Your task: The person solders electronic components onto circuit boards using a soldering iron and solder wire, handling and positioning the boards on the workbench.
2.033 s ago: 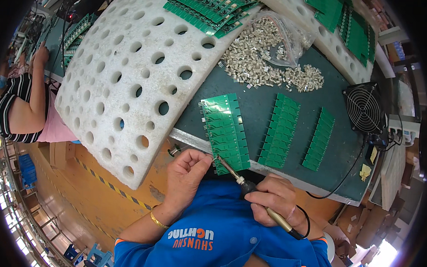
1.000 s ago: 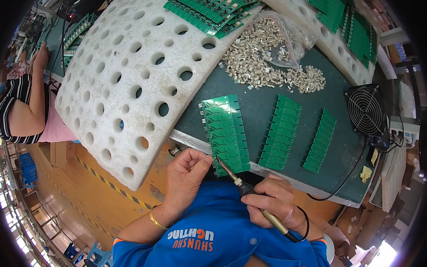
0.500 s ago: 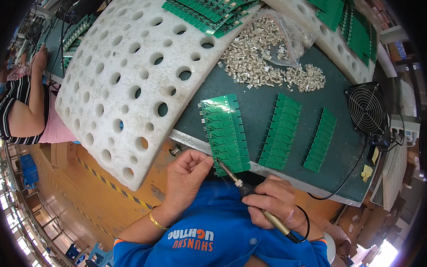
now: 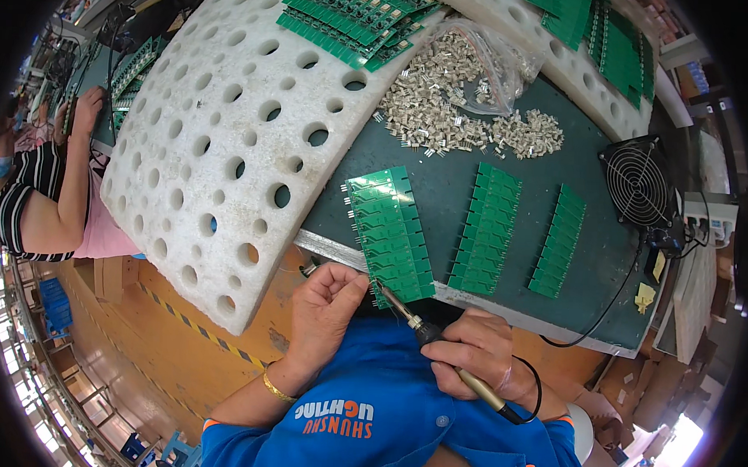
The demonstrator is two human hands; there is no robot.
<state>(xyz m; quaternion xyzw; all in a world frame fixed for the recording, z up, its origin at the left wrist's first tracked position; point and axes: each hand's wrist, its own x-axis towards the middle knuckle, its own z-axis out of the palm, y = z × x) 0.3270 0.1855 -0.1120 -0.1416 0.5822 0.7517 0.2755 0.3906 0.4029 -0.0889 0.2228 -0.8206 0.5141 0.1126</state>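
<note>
My right hand (image 4: 474, 350) is wrapped round a soldering iron (image 4: 420, 326), its tip at the lower left edge of a green circuit board panel (image 4: 390, 234). That panel lies at the table's front edge, with small pale connectors with pins along its left side. Close to the iron's tip, my left hand (image 4: 329, 306) has thumb and forefinger pinched together at the same edge. Whatever is between those fingers is too small to make out. Two more green panels, a middle one (image 4: 485, 229) and a right one (image 4: 558, 242), lie to the right on the dark table.
Loose connectors (image 4: 432, 112) spill from a clear plastic bag (image 4: 499, 65) behind the panels. A holed white foam sheet (image 4: 220, 146) rises at left, bearing populated boards (image 4: 348, 23). A black fan (image 4: 639, 181) stands at right, its cable along the table. A co-worker's hand (image 4: 88, 108) is far left.
The whole view has shifted slightly. My hands keep the same grips, and the iron's tip stays at the panel's lower left edge. The co-worker's hand has moved a little to the right.
</note>
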